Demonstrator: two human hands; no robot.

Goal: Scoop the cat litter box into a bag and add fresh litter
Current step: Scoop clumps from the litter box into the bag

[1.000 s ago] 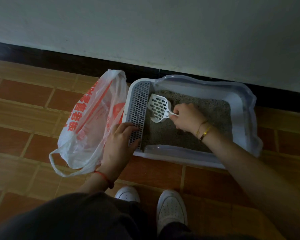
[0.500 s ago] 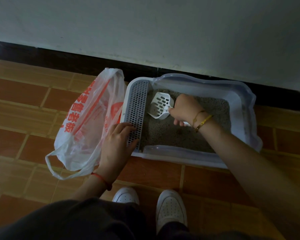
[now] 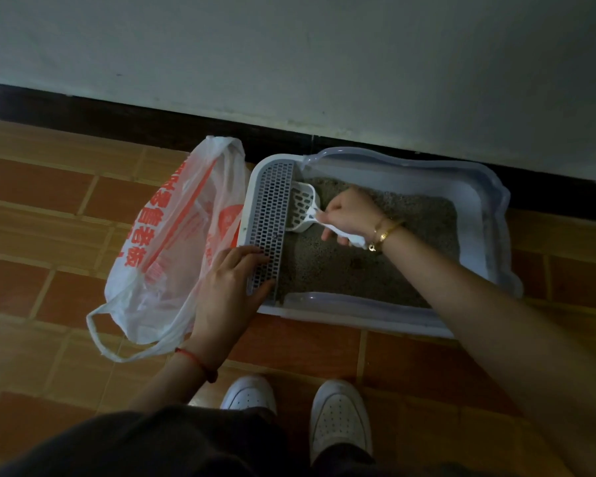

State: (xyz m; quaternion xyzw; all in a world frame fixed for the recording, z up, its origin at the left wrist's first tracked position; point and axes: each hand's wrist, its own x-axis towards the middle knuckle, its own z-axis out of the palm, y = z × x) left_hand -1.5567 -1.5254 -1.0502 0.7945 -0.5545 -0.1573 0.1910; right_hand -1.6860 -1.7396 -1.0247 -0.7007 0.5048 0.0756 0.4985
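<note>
A white litter box [image 3: 475, 187] stands on the floor against the wall, with grey litter [image 3: 344, 266] inside and a perforated grate step [image 3: 270, 222] at its left end. My right hand [image 3: 351, 215] grips the handle of a white slotted scoop [image 3: 305, 204], whose head is tilted against the grate at the litter's far left corner. My left hand [image 3: 227, 290] rests on the near end of the grate, fingers spread over it. A white plastic bag [image 3: 172, 242] with red print lies slack on the floor just left of the box.
The floor [image 3: 49, 208] is red and tan tile; a dark skirting board [image 3: 117, 122] and pale wall run behind the box. My two white shoes [image 3: 338, 414] stand close to the box's near edge. A clear liner [image 3: 506, 235] drapes over the box's rim.
My right hand has carried the scoop left and toward the far corner, up against the grate. My left hand stays on the grate. The bag has not moved.
</note>
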